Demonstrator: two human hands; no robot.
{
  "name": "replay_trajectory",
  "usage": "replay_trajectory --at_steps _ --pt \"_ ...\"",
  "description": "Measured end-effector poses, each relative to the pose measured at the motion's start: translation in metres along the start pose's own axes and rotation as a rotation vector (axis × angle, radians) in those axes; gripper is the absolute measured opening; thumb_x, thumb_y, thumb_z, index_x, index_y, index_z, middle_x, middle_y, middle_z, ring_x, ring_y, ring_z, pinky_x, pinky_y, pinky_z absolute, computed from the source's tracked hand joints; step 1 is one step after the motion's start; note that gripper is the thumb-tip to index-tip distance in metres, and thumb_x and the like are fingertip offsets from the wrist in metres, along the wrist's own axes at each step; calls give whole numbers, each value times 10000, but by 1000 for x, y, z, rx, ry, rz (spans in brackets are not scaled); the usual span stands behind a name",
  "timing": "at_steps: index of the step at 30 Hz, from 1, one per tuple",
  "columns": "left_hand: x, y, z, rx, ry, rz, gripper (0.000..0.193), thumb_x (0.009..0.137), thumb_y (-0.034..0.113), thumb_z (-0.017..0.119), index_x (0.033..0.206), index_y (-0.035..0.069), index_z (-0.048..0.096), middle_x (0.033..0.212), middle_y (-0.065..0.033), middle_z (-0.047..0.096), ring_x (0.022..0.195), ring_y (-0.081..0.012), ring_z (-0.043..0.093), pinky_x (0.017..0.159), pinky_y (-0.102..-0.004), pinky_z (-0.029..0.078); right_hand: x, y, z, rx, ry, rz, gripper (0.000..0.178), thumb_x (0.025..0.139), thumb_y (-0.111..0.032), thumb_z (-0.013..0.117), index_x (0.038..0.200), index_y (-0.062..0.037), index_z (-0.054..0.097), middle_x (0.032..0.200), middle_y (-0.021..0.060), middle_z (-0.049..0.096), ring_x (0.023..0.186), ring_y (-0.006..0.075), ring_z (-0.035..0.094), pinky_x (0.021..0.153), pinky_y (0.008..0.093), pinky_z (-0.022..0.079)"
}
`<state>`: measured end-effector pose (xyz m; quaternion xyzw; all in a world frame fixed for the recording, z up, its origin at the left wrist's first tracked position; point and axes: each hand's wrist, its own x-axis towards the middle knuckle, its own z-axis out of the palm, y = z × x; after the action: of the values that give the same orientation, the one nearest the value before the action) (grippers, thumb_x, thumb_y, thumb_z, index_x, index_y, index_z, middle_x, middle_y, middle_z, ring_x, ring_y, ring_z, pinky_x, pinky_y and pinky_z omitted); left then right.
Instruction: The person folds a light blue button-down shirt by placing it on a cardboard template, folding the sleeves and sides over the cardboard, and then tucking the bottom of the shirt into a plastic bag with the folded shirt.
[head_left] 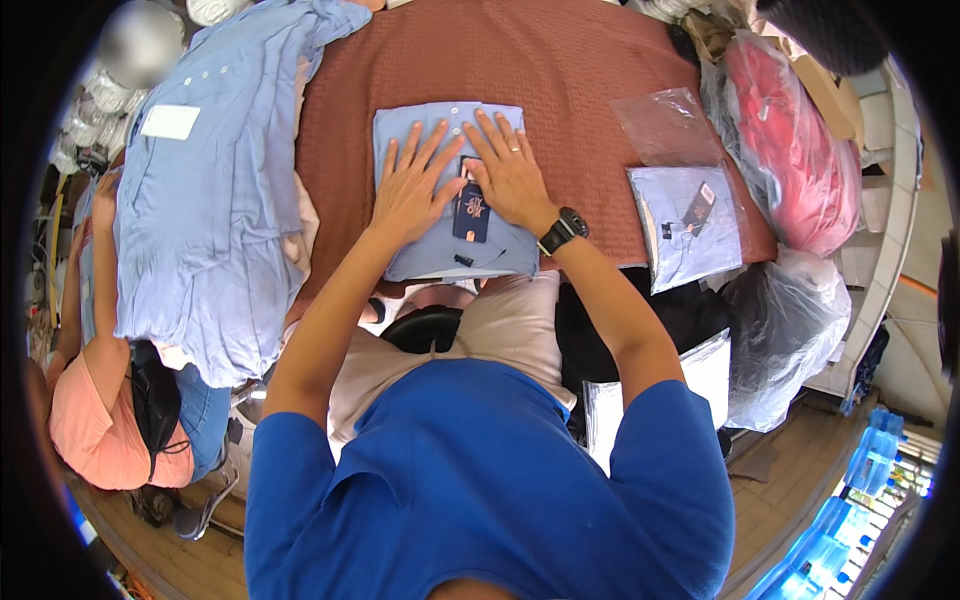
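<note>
A folded light-blue shirt (410, 258) lies on the brown cloth-covered table (575, 60), close to its front edge. My left hand (408, 192) rests flat on the shirt's left half, fingers spread. On the right half, my right hand (512, 182) also lies flat with fingers apart; it wears a ring, and a black watch (563, 231) is on that wrist. Between the hands a dark hang tag (471, 212) lies on the shirt, its upper part partly under my right thumb. A small black tag piece (464, 260) with a cord sits below it.
Unfolded blue shirts (215, 220) are heaped at the left. To the right lies a bagged folded shirt (688, 240) with its clear flap (665, 125) opened upward. Beyond it are plastic-wrapped red garments (790, 150). A co-worker in a peach top (110, 420) is at far left.
</note>
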<state>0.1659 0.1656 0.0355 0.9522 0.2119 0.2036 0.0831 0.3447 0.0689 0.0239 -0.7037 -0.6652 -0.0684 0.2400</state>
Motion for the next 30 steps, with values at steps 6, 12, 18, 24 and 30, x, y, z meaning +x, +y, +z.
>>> replay_trajectory --at_steps 6,12,18,24,30 --pt "-1 -2 -2 -9 -28 -4 579 984 400 474 1519 213 357 1612 -73 235 1484 -352 175 1175 -569 144 0 1 1 -27 -8 -24 551 989 -377 485 1464 -108 412 1555 140 329 1414 362 314 1150 535 248" --pt "-7 1 -51 -251 305 -21 513 993 344 500 1434 86 457 1553 -150 336 1433 -367 289 1164 -519 206 8 77 -79 -583 116 368 396 769 -277 706 1054 -51 548 1064 164 540 1013 335 517 836 445 434" --pt "-30 20 -51 -493 354 -164 355 980 204 547 1272 4 559 1405 -170 478 1277 -335 448 1096 -436 325 -38 142 -87 -949 -59 543 507 692 -277 811 1076 -70 554 1171 135 563 1112 303 550 854 407 466" --pt "-22 32 -49 -505 269 -134 272 986 170 529 1182 3 614 1334 -163 520 1254 -323 467 1072 -418 345 -32 189 -98 -891 54 566 337 789 -208 710 1062 -78 562 1069 112 634 988 274 643 777 412 530" --pt "-24 37 -51 -556 284 -129 248 976 137 540 1167 0 618 1288 -160 538 1197 -324 515 1029 -397 398 -42 180 -96 -796 9 703 312 841 -206 680 1070 -87 506 1094 127 632 1009 347 646 758 448 562"
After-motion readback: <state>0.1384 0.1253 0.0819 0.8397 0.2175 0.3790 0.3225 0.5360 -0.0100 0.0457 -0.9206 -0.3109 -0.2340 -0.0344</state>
